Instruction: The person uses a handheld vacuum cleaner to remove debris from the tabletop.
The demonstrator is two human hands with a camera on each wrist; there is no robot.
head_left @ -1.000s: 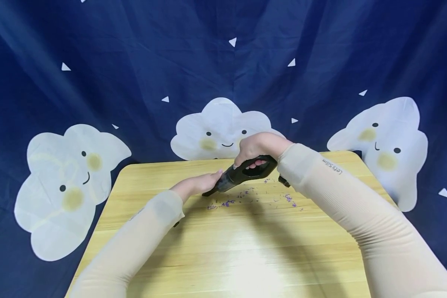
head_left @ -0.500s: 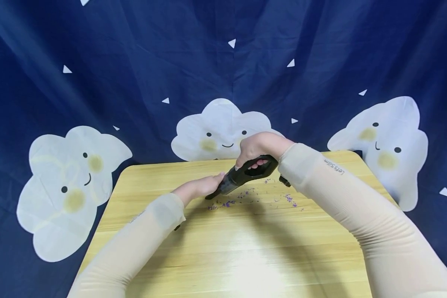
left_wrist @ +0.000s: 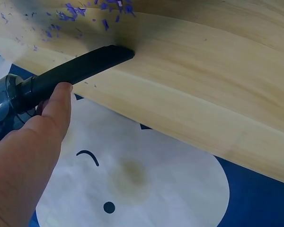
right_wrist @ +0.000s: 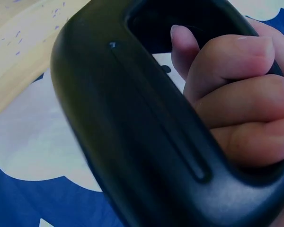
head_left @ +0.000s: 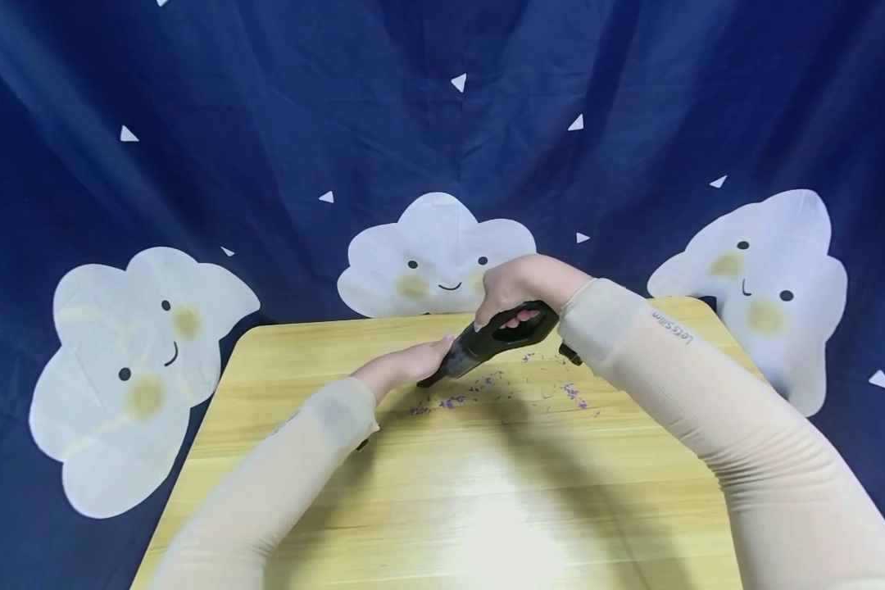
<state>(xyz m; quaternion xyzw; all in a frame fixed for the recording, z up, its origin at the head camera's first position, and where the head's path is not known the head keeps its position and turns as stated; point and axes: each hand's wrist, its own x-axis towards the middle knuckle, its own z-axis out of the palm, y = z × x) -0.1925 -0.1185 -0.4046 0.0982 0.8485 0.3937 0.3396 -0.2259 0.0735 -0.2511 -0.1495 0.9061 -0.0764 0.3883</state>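
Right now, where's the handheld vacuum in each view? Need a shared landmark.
Head: handheld vacuum, just below and right of centre.
Left wrist: its nozzle, upper left.
Right wrist: its looped handle, across the middle.
Shared landmark: purple scraps, below the vacuum in head, top left in both wrist views.

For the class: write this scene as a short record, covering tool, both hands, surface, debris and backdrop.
Tool: black handheld vacuum
Right hand: grips the vacuum with curled fingers
Left hand: touches the nozzle
Surface: wood-grain table
Debris: purple bits, scattered on the table
Backdrop: dark blue cloth with white smiling clouds
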